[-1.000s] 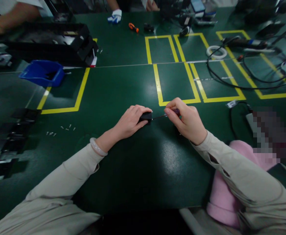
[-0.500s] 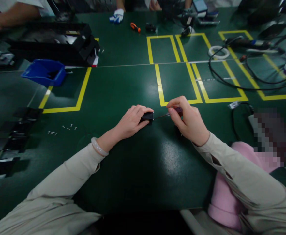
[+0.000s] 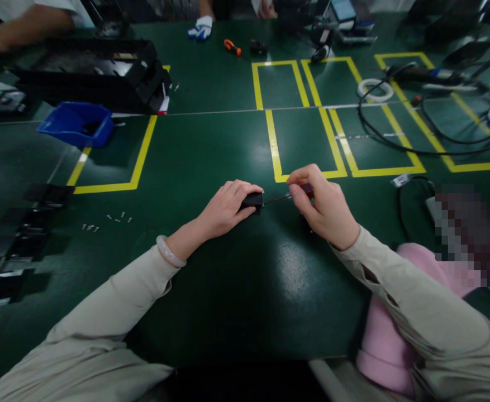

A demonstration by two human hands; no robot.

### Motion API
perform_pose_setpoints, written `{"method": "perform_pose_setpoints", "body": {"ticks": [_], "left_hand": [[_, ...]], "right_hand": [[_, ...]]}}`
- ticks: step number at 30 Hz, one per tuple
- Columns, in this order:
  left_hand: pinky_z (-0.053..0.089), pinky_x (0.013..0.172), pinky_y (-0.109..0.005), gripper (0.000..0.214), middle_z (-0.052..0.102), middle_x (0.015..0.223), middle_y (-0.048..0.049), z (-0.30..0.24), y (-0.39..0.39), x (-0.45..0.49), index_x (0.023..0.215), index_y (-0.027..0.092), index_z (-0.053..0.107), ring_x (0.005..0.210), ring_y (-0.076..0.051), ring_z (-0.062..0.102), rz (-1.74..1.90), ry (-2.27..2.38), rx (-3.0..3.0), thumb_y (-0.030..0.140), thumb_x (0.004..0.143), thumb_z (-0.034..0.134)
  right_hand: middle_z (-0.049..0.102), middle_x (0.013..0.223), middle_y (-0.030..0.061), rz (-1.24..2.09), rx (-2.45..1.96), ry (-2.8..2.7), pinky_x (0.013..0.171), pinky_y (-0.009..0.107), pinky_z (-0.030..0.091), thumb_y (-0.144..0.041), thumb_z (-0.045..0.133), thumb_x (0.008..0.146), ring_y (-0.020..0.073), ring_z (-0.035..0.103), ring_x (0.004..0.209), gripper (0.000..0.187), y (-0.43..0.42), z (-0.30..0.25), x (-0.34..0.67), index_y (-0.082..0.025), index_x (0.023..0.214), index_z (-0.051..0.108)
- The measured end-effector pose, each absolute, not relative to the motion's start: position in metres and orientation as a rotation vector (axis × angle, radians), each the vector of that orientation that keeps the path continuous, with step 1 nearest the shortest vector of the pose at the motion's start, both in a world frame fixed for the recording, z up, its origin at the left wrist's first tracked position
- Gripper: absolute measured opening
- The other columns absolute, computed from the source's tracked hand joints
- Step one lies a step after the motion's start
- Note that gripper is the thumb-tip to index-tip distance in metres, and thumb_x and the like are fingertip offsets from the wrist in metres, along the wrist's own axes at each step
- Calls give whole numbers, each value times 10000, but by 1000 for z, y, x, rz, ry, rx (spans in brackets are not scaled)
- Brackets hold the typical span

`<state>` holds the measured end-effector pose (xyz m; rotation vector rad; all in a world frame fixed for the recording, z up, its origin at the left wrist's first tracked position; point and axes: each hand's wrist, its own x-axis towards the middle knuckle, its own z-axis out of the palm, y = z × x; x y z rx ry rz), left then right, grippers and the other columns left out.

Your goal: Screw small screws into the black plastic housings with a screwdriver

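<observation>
My left hand (image 3: 230,207) is closed around a small black box-shaped part (image 3: 253,200), holding it against the green tabletop (image 3: 211,151). Fingers of my right hand (image 3: 322,204) wrap the dark red handle of a screwdriver (image 3: 277,198). Its thin metal shaft points left, and the tip meets the right end face of the black part. Whether a screw sits at the tip is too small to tell. Several small screws (image 3: 119,218) lie loose on the table left of my left hand.
Stacked black parts (image 3: 27,240) lie at the left. A blue bin (image 3: 77,124) and long black trays (image 3: 98,78) stand behind. Orange-handled pliers (image 3: 232,47), a white ring (image 3: 374,90) and a cabled tool (image 3: 429,73) lie farther back. Pink cloth (image 3: 387,340) is beside my right arm.
My right hand and the screwdriver have shifted very slightly to the right. The left hand and the black part look unmoved.
</observation>
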<state>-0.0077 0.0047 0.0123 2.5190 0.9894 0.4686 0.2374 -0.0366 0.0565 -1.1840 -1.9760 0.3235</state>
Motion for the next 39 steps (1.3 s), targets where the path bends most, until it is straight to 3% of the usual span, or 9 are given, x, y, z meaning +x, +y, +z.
{"method": "perform_pose_setpoints", "body": {"ticks": [4,11,16,22,28,33,39], "left_hand": [[421,1051,-448,357,600,1320,-107,11,5,-8,1345,202,505,1204,-266,537,481,984,2530,339,1015,508],[425,1052,-447,357,599,1321,-108,11,6,-8,1349,195,499,1214,-263,536,489,968,2544,329,1018,511],[422,1055,-450,357,602,1322,-104,10,6,-8,1349,199,498,1221,-262,537,491,967,2542,324,1015,516],[426,1046,-455,352,602,1317,-109,11,6,-8,1340,203,503,1208,-268,539,487,971,2522,331,1013,508],[426,1046,-448,359,602,1318,-110,11,5,-8,1347,187,501,1209,-264,538,494,959,2533,324,1015,514],[422,1053,-444,356,600,1317,-105,11,5,-8,1344,194,505,1211,-261,536,487,968,2528,317,1010,520],[423,1054,-455,355,603,1315,-106,11,5,-8,1346,204,497,1213,-265,538,485,967,2517,319,1011,513]], "right_hand": [[623,688,-18,296,-1187,-1992,560,230,399,-310,545,983,102,596,582,152,-36,56,238,-196,890,580],[622,764,-13,335,-1184,-1967,608,231,451,-230,508,965,99,599,619,94,-37,56,238,-199,1010,584],[623,696,-19,324,-1179,-1988,560,230,400,-324,549,980,95,586,575,156,-36,57,238,-200,895,588],[642,764,-3,344,-1201,-1962,603,234,454,-234,510,960,108,617,621,102,-38,56,237,-192,1014,586],[650,707,-8,317,-1195,-1986,564,235,412,-325,545,981,111,625,599,157,-37,56,238,-200,898,588],[657,778,1,350,-1194,-1964,604,242,459,-246,500,967,116,635,634,98,-37,56,237,-204,1001,581],[644,713,-13,338,-1194,-1981,563,237,417,-329,540,973,112,620,599,146,-37,56,238,-212,893,573]]}}
